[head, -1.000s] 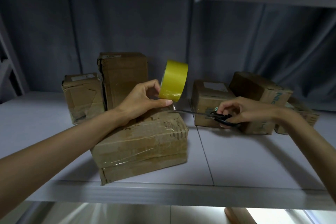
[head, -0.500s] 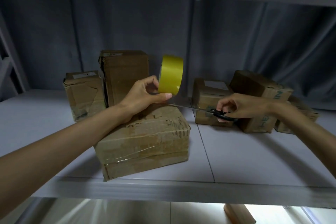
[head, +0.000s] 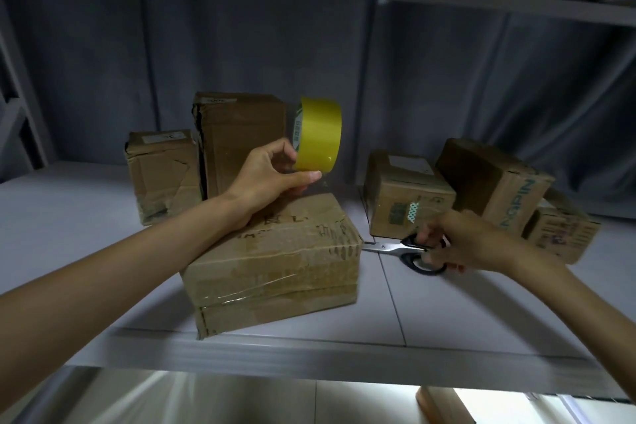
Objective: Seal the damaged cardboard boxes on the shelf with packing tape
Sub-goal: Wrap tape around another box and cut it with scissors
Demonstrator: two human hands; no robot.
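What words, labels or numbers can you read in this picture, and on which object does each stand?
"NGPIN", partly cut off: tilted box.
Green print on the tape roll core: blurred.
Dark marks on the front box top: unreadable.
White labels on the rear boxes: too small to read.

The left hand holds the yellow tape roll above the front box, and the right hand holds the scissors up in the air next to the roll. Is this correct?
Not quite. The head view shows the left hand holding the yellow tape roll above the front box, but the right hand has the scissors low at the shelf surface, right of that box, not up beside the roll.
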